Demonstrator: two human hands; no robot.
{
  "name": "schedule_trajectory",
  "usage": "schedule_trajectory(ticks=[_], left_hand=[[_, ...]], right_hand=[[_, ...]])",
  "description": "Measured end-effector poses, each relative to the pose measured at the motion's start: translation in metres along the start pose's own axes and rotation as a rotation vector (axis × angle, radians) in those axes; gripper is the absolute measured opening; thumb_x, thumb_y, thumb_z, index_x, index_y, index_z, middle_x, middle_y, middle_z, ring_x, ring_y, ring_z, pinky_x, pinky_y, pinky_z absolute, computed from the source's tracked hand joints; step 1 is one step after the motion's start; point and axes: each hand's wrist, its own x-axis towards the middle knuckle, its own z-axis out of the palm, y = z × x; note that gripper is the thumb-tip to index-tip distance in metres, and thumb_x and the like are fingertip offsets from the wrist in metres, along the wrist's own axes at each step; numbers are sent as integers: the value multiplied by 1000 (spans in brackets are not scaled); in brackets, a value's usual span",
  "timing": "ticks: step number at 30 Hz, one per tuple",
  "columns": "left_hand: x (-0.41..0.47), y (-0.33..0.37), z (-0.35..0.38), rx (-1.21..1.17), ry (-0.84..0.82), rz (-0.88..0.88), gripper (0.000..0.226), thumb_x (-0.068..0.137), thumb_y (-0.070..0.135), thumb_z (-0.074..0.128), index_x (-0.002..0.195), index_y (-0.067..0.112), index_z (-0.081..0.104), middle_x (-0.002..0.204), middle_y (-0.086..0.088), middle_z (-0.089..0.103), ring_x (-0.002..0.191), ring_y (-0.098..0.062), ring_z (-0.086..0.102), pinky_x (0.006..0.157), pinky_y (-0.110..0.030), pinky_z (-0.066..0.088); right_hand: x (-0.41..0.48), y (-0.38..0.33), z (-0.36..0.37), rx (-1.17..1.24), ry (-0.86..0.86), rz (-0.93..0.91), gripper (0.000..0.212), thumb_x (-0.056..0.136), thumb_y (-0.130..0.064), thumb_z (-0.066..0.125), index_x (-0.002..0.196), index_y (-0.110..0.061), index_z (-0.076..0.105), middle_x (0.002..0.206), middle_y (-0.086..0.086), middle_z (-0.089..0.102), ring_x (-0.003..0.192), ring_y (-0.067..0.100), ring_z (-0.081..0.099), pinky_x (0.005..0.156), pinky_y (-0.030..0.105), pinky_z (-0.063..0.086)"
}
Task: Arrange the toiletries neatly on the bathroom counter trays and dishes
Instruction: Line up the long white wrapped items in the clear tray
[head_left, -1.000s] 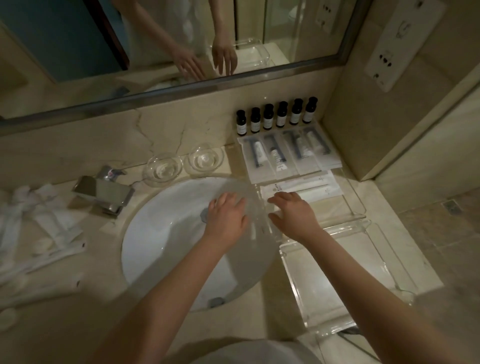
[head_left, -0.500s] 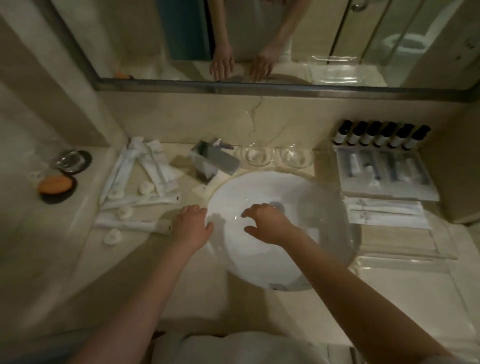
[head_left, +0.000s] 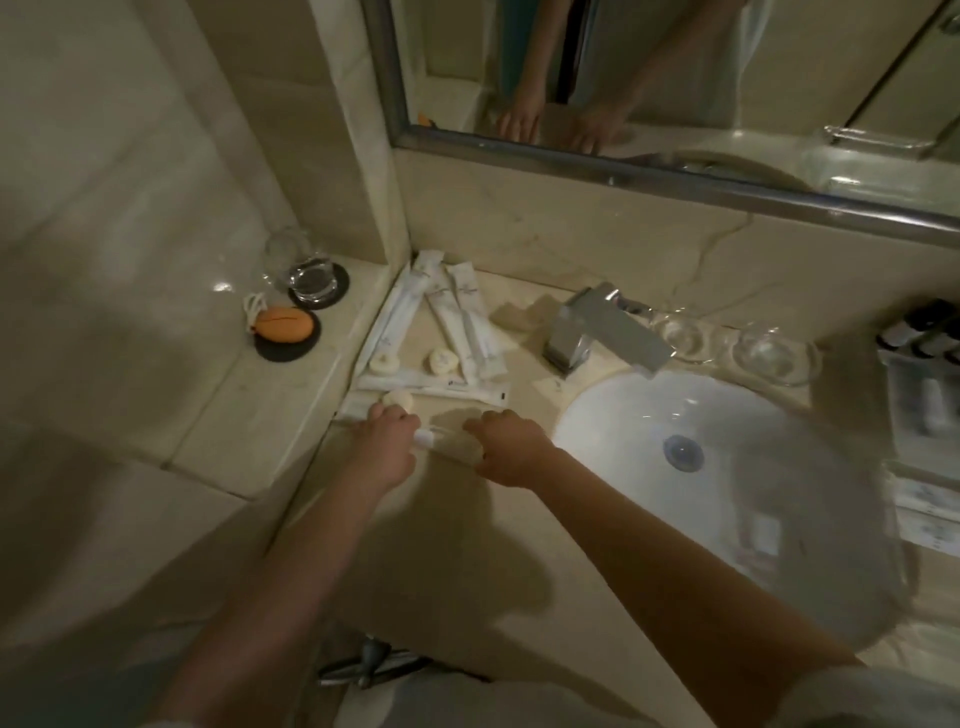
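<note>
Several long white packets (head_left: 470, 325) lie loosely in the counter's left corner, with small round soaps (head_left: 443, 360) among them. My left hand (head_left: 387, 441) lies over the nearest long packet (head_left: 425, 438), fingers curled on it, with only the packet's right end showing. Another round soap (head_left: 399, 400) sits just beyond its fingertips. My right hand (head_left: 511, 447) hovers beside it with fingers bent down; a pale round shape (head_left: 466, 450) lies under its fingertips. Two glass dishes (head_left: 774, 356) stand behind the sink. A clear tray (head_left: 906, 395) with packets shows at the right edge.
A chrome tap (head_left: 597, 332) stands behind the white sink (head_left: 701, 467). Small dark bottles (head_left: 919, 327) line the wall on the right. On the raised left ledge sit a glass (head_left: 306, 270) and an orange object (head_left: 283, 325), each on a black coaster. A mirror runs above.
My view has swung left from the tray and sink to the counter's left corner. Both hands moved left off the sink; the left one now lies on the nearest long packet.
</note>
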Motion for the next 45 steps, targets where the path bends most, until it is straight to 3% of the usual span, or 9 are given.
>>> schedule_trajectory(ticks=[12, 19, 22, 25, 29, 33, 36, 41, 45], left_hand=[[10, -12, 17, -105, 171, 59, 36, 91, 21, 49, 126, 21, 53, 133, 1, 50, 127, -22, 36, 102, -37, 31], [10, -24, -6, -220, 298, 160, 24, 95, 27, 44, 108, 18, 62, 105, -2, 66, 104, -22, 55, 87, -35, 43], [8, -23, -29, -344, 320, 190, 16, 91, 26, 51, 94, 15, 62, 85, -2, 64, 81, -20, 60, 70, -33, 47], [-2, -9, -57, -646, 231, 175, 9, 90, 23, 57, 96, 18, 62, 75, 6, 58, 71, -13, 56, 60, -24, 42], [-22, 23, -82, -967, 43, 170, 13, 87, 24, 63, 100, 23, 61, 89, 5, 70, 84, -10, 66, 71, -24, 51], [-35, 59, -87, -1103, -134, 245, 11, 93, 19, 54, 94, 17, 65, 83, 9, 71, 74, 6, 67, 67, -13, 50], [-39, 88, -82, -1224, -207, 252, 16, 95, 18, 50, 95, 12, 65, 86, 3, 73, 80, -3, 68, 72, -15, 52], [-36, 119, -69, -1628, -23, -9, 21, 94, 18, 51, 110, 6, 59, 79, 0, 75, 81, -14, 68, 74, -30, 53], [-35, 109, -62, -1798, 138, -184, 18, 95, 15, 50, 111, 10, 56, 87, -7, 72, 85, -20, 66, 78, -36, 53]], right_hand=[[28, -23, 5, -120, 159, -50, 23, 91, -14, 43, 112, -9, 52, 110, 13, 58, 99, 31, 56, 71, 36, 41], [24, -4, -35, 273, 412, -140, 12, 85, -20, 60, 94, -15, 65, 91, 4, 68, 83, 24, 62, 70, 33, 48], [17, -3, -59, 682, 544, -91, 8, 76, -14, 74, 80, -13, 67, 77, 2, 68, 69, 15, 61, 64, 27, 49], [5, -5, -83, 1119, 583, -11, 10, 74, -8, 76, 77, -11, 67, 75, 4, 64, 65, 10, 55, 60, 19, 46], [-12, 1, -103, 1310, 604, -13, 13, 77, -12, 74, 76, -3, 64, 69, 10, 55, 66, 21, 50, 59, 29, 43], [-32, 15, -104, 1321, 628, 4, 23, 80, -19, 72, 82, 2, 63, 75, 14, 58, 69, 22, 55, 65, 36, 47], [-53, 38, -97, 1328, 648, 44, 26, 85, -20, 66, 91, 4, 60, 74, 11, 54, 65, 15, 51, 61, 26, 45], [-78, 73, -69, 1121, 638, 239, 12, 91, -22, 56, 98, -15, 63, 81, 2, 61, 71, 17, 58, 69, 31, 49], [-68, 89, -28, 684, 410, 338, 27, 92, -24, 54, 117, -16, 61, 112, 5, 66, 101, 23, 61, 90, 34, 47]])
